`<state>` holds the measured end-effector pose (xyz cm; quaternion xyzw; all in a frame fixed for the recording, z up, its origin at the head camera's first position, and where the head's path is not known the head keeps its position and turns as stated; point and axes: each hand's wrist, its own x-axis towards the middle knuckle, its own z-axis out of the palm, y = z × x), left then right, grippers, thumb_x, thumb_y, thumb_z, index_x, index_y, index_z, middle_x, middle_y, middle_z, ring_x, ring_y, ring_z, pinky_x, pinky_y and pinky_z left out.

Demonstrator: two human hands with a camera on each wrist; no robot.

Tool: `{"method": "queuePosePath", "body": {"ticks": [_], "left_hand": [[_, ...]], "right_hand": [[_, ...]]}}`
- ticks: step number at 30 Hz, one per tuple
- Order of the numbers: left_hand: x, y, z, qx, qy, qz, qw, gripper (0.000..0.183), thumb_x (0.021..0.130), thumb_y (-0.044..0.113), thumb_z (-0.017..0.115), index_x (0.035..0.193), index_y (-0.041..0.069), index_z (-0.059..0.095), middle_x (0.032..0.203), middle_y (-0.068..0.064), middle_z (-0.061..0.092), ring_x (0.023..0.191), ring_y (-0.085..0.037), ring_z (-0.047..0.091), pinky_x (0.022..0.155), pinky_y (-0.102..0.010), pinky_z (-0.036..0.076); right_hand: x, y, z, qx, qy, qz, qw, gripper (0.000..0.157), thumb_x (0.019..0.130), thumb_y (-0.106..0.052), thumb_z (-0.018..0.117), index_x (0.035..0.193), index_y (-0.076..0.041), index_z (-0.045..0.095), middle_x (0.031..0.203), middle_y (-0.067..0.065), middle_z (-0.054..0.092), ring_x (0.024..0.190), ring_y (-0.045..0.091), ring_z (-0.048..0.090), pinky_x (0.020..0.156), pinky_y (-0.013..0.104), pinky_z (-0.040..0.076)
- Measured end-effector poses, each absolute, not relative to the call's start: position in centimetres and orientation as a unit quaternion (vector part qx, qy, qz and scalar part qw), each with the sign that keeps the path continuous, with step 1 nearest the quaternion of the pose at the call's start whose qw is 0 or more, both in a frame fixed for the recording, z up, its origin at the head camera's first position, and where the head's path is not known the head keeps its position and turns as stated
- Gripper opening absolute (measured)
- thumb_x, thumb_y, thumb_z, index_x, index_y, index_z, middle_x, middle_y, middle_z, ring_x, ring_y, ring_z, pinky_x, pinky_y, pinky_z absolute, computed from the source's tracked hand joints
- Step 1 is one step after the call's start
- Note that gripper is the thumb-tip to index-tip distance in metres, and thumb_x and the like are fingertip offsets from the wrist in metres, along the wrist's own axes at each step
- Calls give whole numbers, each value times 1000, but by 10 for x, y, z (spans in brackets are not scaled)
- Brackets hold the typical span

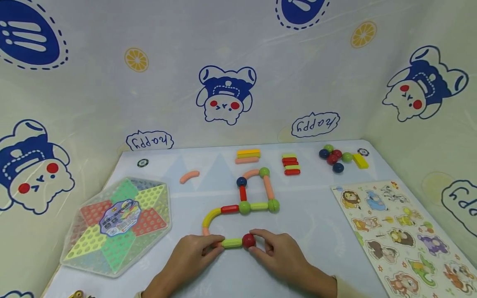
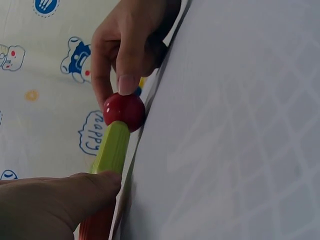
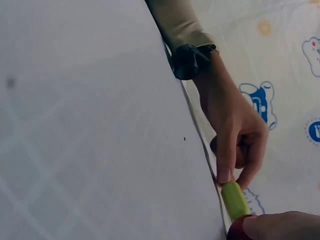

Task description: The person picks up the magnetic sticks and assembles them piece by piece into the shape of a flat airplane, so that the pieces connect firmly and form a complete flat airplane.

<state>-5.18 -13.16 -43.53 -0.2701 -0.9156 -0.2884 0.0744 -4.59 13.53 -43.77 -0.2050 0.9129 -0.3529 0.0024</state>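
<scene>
A chain of toy building rods and balls lies on the white table. In the head view, my left hand pinches its near end where a yellow-green rod meets a pinkish piece, mostly hidden by the fingers. My right hand holds a dark red ball between thumb and forefinger, up against the rod's other end. From the pinkish piece the chain curves through a yellow bent rod and a red rod to a green ball. Beyond it, rods and balls form a four-sided loop with a blue ball.
A clear hexagonal box with a coloured lid lies left. An animal puzzle board is at right. Loose balls, a yellow block, short rods, longer rods and a curved pink rod lie farther back.
</scene>
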Motion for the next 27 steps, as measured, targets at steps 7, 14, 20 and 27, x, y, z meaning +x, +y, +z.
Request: {"method": "queuePosePath", "body": {"ticks": [7, 14, 20, 27], "left_hand": [[-51, -132, -436, -269, -915, -291, 75, 20, 83, 33, 71, 102, 29, 71, 53, 26, 36, 48, 7, 33, 44, -15, 27], [-50, -122, -431, -288, -898, -319, 95, 22, 80, 29, 74, 102, 26, 71, 64, 28, 51, 49, 8, 36, 45, -12, 29], [-56, -98, -419, -322, -900, -286, 72, 29, 81, 38, 72, 107, 24, 71, 51, 20, 31, 45, 4, 28, 43, -15, 24], [-66, -78, -411, -330, -910, -247, 41, 33, 81, 45, 69, 106, 22, 71, 58, 22, 49, 53, 5, 44, 54, -17, 40]], "right_hand": [[-47, 136, -439, -202, 913, -354, 9, 39, 84, -54, 60, 117, -33, 61, 50, -16, 37, 44, 1, 36, 41, 19, 27], [-45, 136, -440, -206, 910, -360, -3, 36, 83, -52, 63, 116, -35, 61, 50, -17, 36, 44, 1, 36, 41, 18, 26], [-46, 139, -441, -214, 904, -369, -26, 33, 83, -50, 64, 113, -36, 61, 51, -18, 34, 44, -1, 34, 42, 17, 24], [-46, 142, -440, -227, 889, -397, -22, 29, 85, -44, 65, 113, -33, 64, 50, -18, 33, 43, -2, 31, 41, 18, 24]]}}
